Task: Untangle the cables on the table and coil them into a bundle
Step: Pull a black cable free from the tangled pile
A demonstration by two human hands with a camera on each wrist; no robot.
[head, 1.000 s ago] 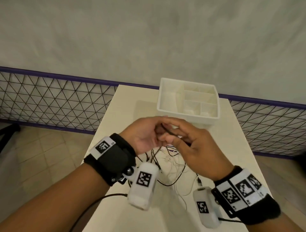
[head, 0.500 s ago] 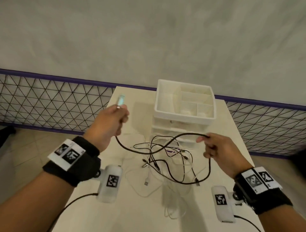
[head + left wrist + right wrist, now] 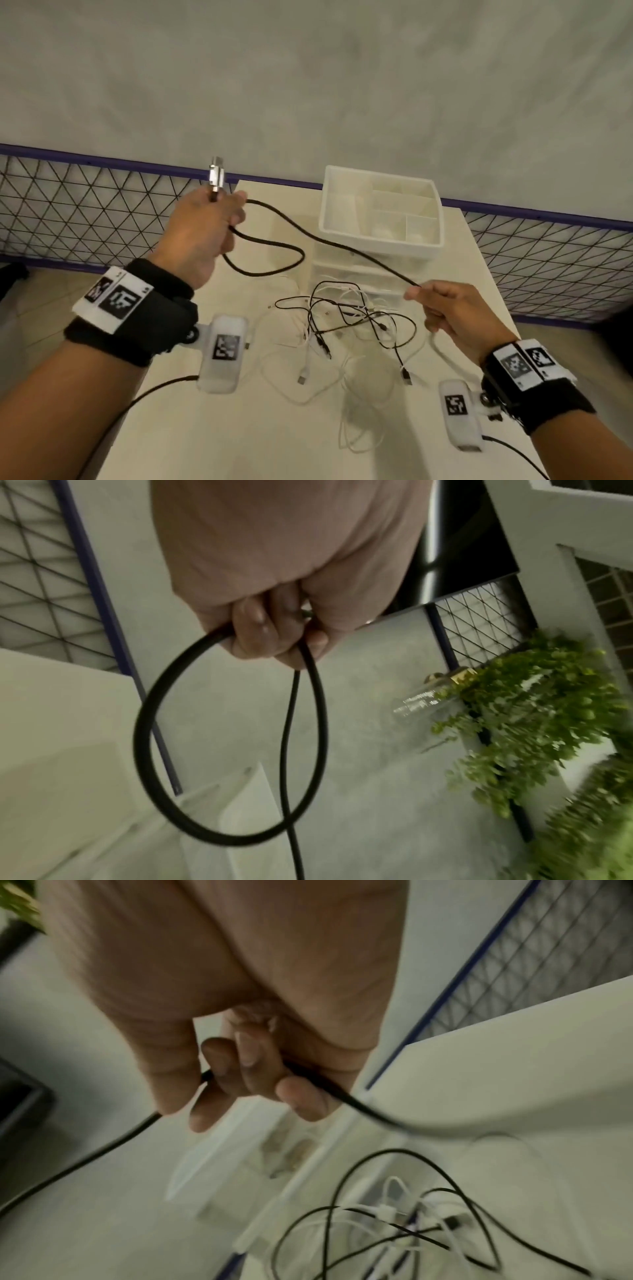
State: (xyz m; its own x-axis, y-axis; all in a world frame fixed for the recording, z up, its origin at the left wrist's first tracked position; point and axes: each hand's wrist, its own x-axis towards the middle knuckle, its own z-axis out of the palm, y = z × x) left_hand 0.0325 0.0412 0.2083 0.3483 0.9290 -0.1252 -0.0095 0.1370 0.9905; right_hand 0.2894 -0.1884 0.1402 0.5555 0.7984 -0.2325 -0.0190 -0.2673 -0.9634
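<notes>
cream table (image 3: 212, 428) by grey wall (image 3: 308, 68), mesh fence (image 3: 85, 205), both grips clamped on black cable (image 3: 329, 241)

Organizer tray (image 3: 432, 240) at table's (image 3: 239, 428) far edge, cable tangle (image 3: 346, 318) before it, fence (image 3: 85, 209) behind.

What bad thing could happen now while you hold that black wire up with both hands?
The black cable runs from the left hand to the right hand, passing just in front of the white organizer box. Pulling it tight might bump the box. The one loop in the left hand could slip out. Any part trailing below could snag the tangled cables on the table.
</notes>
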